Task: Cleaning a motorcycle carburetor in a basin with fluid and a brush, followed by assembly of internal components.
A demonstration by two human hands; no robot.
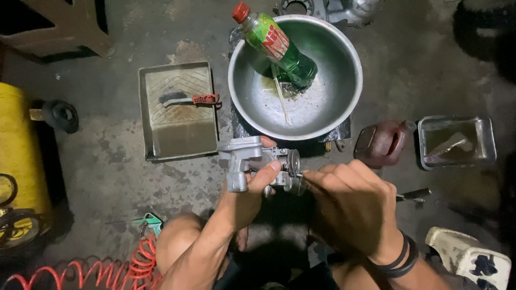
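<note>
Part: a grey cast-metal engine part (258,166), perhaps a throttle body, held above the concrete floor (107,177), just near of the big metal basin (346,80).
Left hand (252,185): grip closed around the part's body, thumb on top.
Right hand (349,207): fingers pinched on a thin tool (304,175) at the part's right end (tip hidden).
Progress: seemingly mid-work; the part is in one piece.
Axis: long axis runs left to right, spring end pointing right.

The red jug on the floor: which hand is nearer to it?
Right. The right hand works at the metal part's end, just below-left of the red jug. The left hand grips the part farther left.
</note>
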